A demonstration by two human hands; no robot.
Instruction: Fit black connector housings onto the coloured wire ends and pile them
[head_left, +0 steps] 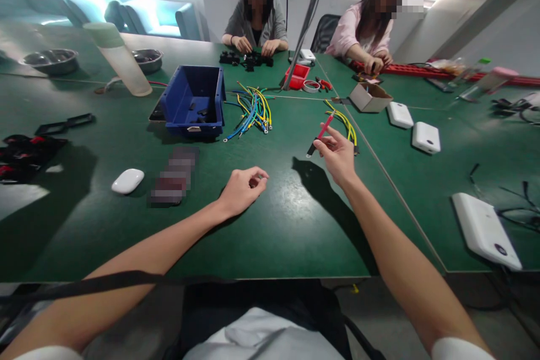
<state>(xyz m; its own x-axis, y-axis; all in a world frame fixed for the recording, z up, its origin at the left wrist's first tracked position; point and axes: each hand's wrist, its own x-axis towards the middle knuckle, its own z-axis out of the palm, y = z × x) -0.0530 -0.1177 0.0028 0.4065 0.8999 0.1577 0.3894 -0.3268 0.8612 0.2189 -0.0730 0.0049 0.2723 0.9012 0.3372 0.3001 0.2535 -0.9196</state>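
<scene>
While the left hand [246, 187] rests half open toward the near edge of the table [278, 236], its fingers loosely curled and nothing visible in them, the right hand [337, 152] in the head view pinches a short red cable [325, 128] with a black end between thumb and fingers, tilted above the surface and well in from the near edge. Just beyond that hand, toward the far edge, lie a few yellow-green cables [349, 126], partly hidden by it; to the left, a looser bunch of cables [255, 109] in yellow, green and blue lies beside a blue bin [179, 128] with small black pieces [202, 115] in it. As for progress, one cable is in hand and not yet set down, so the work looks partway through; which group of cables is finished and which is waiting cannot be told, nor whether the red cable's black end matches the pieces in the bin. Nearer the near edge, left of the left hand, sits a white case [127, 181], and at the far edge a person in grey [236, 25] has both hands at black parts [257, 60]
</scene>
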